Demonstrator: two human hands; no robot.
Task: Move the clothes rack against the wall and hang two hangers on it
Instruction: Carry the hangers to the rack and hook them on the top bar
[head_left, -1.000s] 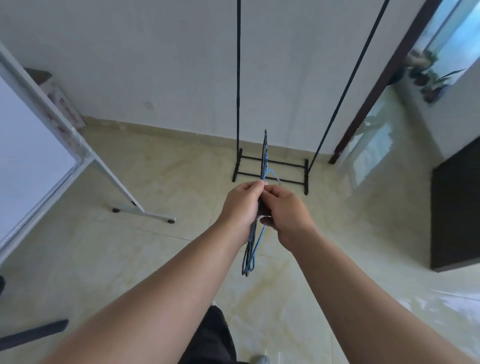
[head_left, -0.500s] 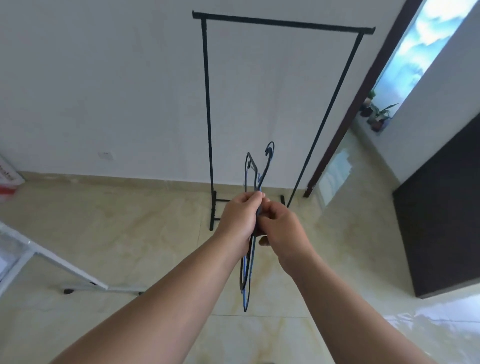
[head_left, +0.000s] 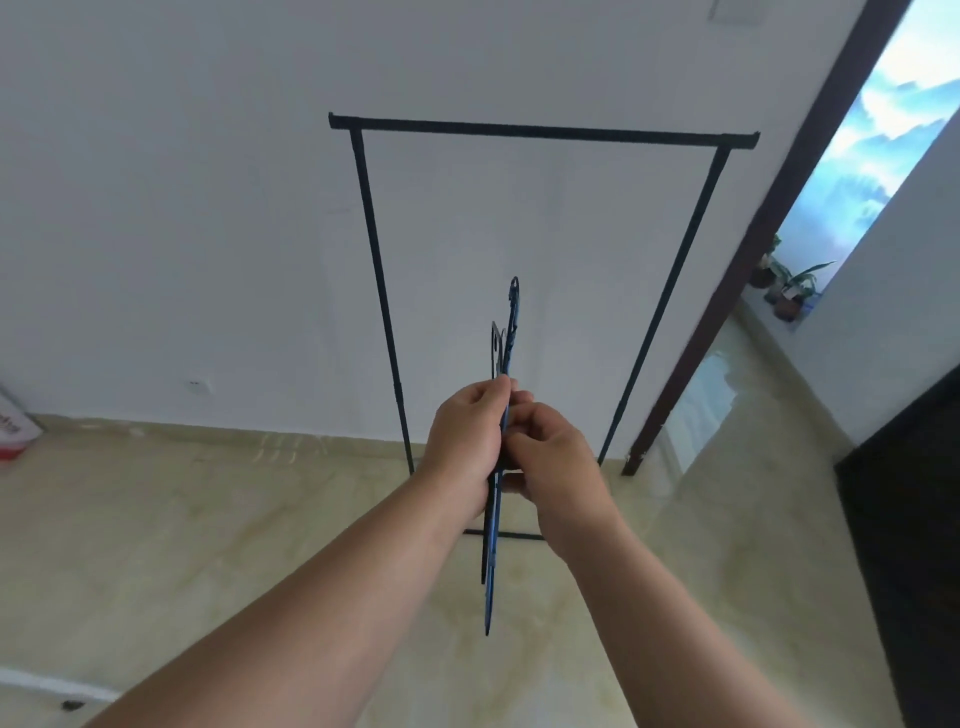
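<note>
A black clothes rack (head_left: 540, 130) stands against the white wall, its top bar bare. In front of it, at chest height, I hold thin blue and black hangers (head_left: 492, 561) edge-on, stacked together with their hooks pointing up. My left hand (head_left: 467, 441) pinches the stack from the left and my right hand (head_left: 553, 460) grips it from the right. Both hands touch each other around the hangers, well below the top bar.
A dark door frame (head_left: 769, 223) rises just right of the rack, with potted plants (head_left: 789, 291) on a ledge beyond. A dark cabinet (head_left: 914, 519) fills the right edge. A red and white box (head_left: 13, 431) sits at the far left wall. Beige tiled floor lies below.
The view has tilted upward, so the rack's full top bar now shows. My hands with the hangers have risen slightly and stay pressed together.
</note>
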